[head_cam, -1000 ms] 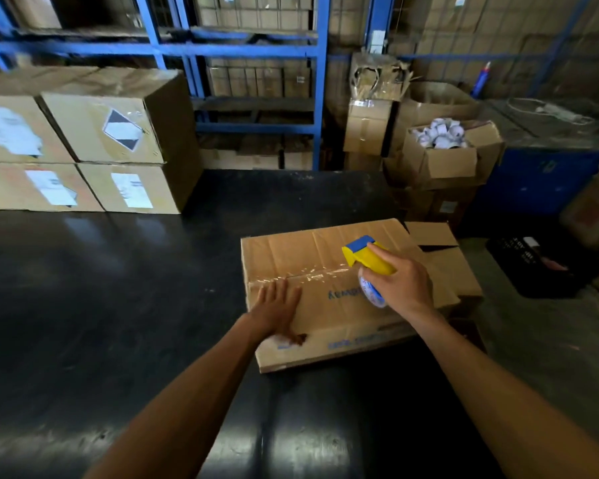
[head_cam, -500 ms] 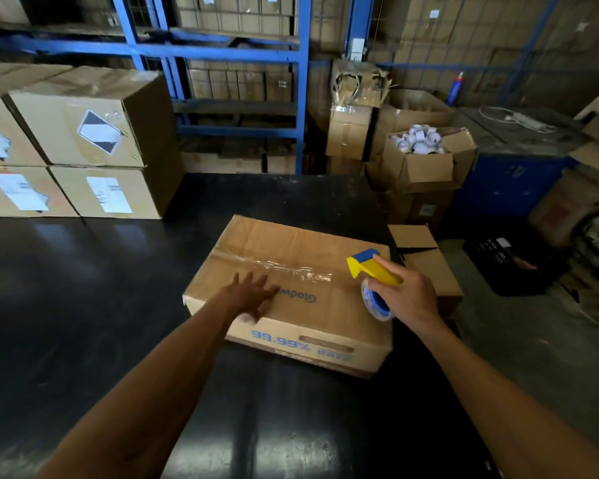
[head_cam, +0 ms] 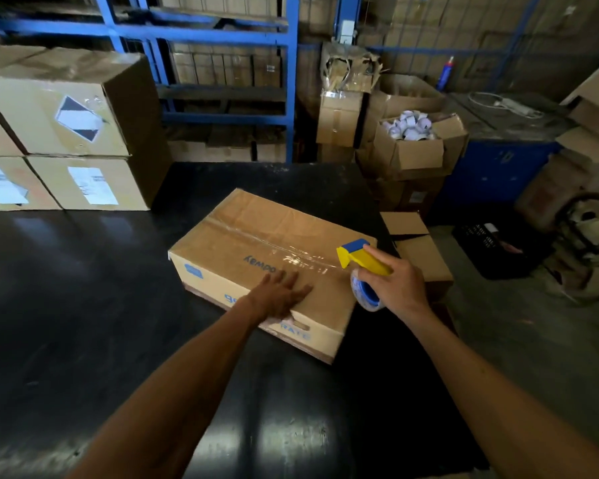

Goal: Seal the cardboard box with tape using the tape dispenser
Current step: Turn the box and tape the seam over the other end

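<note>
From the head camera, a flat cardboard box (head_cam: pixel 256 261) lies at an angle on a dark, glossy table (head_cam: pixel 83 305), toward its right side, with blue print on its top and near side. A strip of clear tape (head_cam: pixel 291 252) runs along the seam of its top, wrinkled and shiny near the right end. The left hand (head_cam: pixel 280 298) lies flat on the near part of the box top, fingers spread and grasping nothing, the palm over the near edge. The right hand (head_cam: pixel 396 284) is wrapped around the yellow and blue tape dispenser (head_cam: pixel 360 262), whose blue-cored roll sits at the box's right corner; the yellow head seems to touch the tape's end, though the glare makes that hard to confirm. Stacked cartons (head_cam: pixel 73 133) with labels stand at the table's far left, and blue shelving (head_cam: pixel 222 63) rises behind. An open carton of small white rolls (head_cam: pixel 410 124) stands to the right beyond the table.
</note>
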`<state>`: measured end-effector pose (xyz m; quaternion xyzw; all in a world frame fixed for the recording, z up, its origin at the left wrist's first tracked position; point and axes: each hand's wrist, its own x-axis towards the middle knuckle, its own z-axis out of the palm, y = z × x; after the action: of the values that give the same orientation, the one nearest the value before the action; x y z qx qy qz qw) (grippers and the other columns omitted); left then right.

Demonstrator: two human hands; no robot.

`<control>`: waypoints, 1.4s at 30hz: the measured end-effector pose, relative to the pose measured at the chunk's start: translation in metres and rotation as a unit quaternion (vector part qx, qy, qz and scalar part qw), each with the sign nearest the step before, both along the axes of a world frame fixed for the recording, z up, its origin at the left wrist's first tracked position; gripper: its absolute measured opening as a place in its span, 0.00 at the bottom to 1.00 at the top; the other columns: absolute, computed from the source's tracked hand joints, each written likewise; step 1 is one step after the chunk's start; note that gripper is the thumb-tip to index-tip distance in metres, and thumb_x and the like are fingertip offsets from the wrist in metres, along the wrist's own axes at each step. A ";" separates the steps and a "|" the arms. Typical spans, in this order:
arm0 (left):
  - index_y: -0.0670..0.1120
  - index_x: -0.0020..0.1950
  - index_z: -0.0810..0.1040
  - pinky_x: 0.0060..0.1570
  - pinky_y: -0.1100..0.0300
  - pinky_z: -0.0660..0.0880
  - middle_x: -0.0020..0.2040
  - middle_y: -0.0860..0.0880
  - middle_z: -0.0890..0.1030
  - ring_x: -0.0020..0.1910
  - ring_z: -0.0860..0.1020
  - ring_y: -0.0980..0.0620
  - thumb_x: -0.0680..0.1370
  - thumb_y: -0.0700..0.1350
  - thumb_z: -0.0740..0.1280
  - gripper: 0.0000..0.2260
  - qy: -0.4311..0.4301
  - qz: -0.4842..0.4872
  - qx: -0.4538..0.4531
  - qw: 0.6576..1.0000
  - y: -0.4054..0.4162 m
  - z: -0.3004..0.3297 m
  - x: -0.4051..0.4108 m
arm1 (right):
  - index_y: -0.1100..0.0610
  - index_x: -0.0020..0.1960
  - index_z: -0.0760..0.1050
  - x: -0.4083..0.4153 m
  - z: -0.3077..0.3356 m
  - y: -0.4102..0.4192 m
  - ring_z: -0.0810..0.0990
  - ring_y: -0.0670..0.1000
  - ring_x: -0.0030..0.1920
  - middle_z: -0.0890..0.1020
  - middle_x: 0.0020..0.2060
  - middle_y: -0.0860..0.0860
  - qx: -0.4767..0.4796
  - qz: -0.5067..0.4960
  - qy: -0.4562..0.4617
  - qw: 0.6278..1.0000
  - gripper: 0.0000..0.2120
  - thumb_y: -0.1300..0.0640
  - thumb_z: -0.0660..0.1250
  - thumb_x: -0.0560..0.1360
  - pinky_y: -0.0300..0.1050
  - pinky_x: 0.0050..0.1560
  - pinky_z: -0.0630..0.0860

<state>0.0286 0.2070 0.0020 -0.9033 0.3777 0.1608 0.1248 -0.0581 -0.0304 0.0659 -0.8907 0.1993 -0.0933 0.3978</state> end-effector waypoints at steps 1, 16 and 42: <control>0.56 0.81 0.42 0.73 0.33 0.51 0.81 0.41 0.43 0.78 0.45 0.34 0.79 0.49 0.68 0.40 -0.001 0.014 -0.001 1.000 0.007 0.003 0.008 | 0.35 0.65 0.73 -0.003 -0.001 -0.003 0.75 0.44 0.50 0.77 0.47 0.42 0.002 0.001 0.003 1.000 0.26 0.41 0.73 0.67 0.46 0.54 0.74; 0.41 0.80 0.46 0.71 0.29 0.47 0.76 0.26 0.44 0.74 0.45 0.23 0.76 0.61 0.68 0.45 0.016 0.162 -0.086 0.983 -0.040 -0.005 -0.043 | 0.37 0.64 0.75 -0.009 0.009 -0.010 0.77 0.46 0.52 0.78 0.50 0.41 0.045 0.011 0.013 0.999 0.26 0.44 0.75 0.67 0.51 0.58 0.75; 0.63 0.79 0.45 0.68 0.23 0.42 0.81 0.48 0.39 0.75 0.39 0.26 0.82 0.47 0.63 0.34 -0.005 0.089 -0.054 0.995 0.047 -0.003 -0.047 | 0.33 0.64 0.72 0.000 -0.008 0.018 0.78 0.44 0.50 0.80 0.52 0.44 0.018 0.094 -0.009 0.995 0.28 0.39 0.74 0.65 0.46 0.53 0.77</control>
<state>-0.0183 0.2537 -0.0008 -0.9396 0.3031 0.1458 0.0634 -0.0583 -0.0120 0.0578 -0.8973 0.1124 -0.0599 0.4226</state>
